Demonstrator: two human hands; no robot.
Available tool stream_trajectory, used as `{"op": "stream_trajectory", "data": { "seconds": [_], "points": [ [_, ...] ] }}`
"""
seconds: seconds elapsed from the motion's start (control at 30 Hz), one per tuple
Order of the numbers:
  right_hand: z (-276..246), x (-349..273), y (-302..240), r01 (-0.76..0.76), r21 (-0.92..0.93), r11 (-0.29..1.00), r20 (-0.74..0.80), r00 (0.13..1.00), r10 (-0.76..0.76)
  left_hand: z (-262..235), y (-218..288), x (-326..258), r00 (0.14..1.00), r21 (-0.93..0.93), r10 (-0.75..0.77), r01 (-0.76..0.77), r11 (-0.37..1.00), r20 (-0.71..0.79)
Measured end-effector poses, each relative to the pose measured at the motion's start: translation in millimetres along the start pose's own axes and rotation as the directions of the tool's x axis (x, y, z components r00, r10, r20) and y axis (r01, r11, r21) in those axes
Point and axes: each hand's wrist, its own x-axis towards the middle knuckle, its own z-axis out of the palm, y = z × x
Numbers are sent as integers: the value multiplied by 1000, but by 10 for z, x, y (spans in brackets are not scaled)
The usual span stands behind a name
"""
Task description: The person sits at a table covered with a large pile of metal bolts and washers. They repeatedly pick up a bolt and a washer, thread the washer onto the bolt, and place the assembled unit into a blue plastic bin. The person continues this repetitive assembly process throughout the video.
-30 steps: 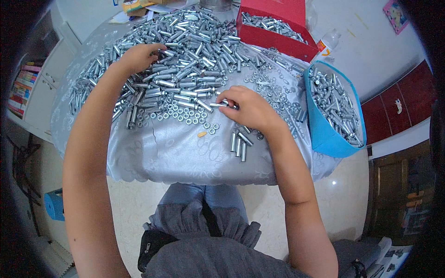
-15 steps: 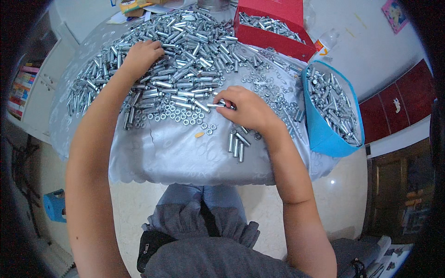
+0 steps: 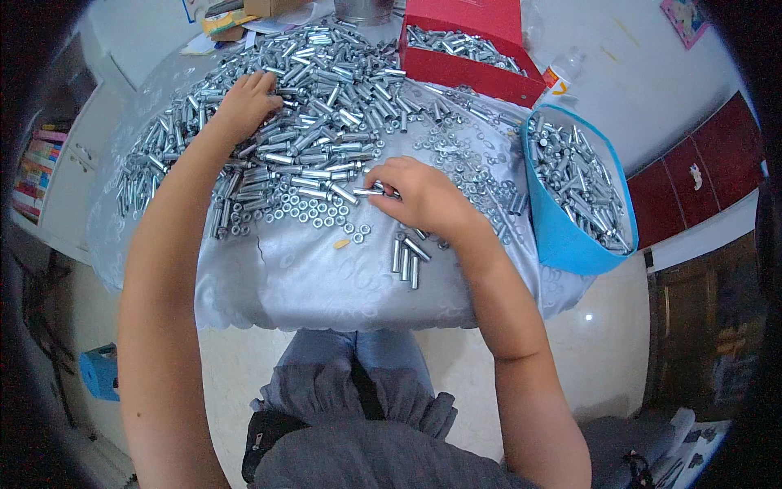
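A large heap of shiny metal tubes and bolts (image 3: 318, 106) spreads over the table. My left hand (image 3: 248, 106) rests on the heap's left part, its bent fingers apart among the pieces; their tips are partly hidden. Nearer the middle, my right hand (image 3: 419, 194) is closed on a short metal tube (image 3: 368, 191) that points left from the fingers. Several loose nuts (image 3: 316, 212) lie left of it at the heap's front edge. Just below my right hand, a small group of metal tubes (image 3: 406, 265) lies on the cloth.
A blue fabric bin (image 3: 570, 251) of metal pieces stands at the right. Behind it are an open red box (image 3: 481, 72) of similar pieces and a plastic bottle (image 3: 562, 73). Washers (image 3: 472, 159) scatter across the silvery tablecloth (image 3: 326, 285). A small yellow piece (image 3: 340, 244) lies in front.
My left hand has shifted slightly on the heap and its fingers have changed their bend. My right hand keeps the tube in nearly the same place. The whole view has shifted a little.
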Motion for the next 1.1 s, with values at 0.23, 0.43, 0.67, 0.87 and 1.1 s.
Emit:
{"op": "stream_trajectory", "data": {
  "seconds": [0.23, 0.43, 0.67, 0.87, 1.1],
  "points": [
    [15, -2, 45, 10, -45, 999, -28, 1000, -11, -141, 189, 12, 944, -180, -238, 200, 963, -228],
    [5, -3, 51, 6, 88, 996, -127, 992, 6, -248, 513, 294, 685, -815, -663, 176, 553, -302],
    [-79, 63, -51, -158, 257, 954, -105, 976, 190, -483, 937, 231, 708, -968, -706, 178, 177, 2],
    [-83, 73, -37, -213, 296, 931, -138, 955, 262, -702, 1413, 217, 633, -991, -774, -99, -87, 5],
    [-98, 78, 84, -146, 383, 912, -357, 887, 292, -727, 1596, 100, 780, -1000, -626, 25, 17, 9]
  ]
}}
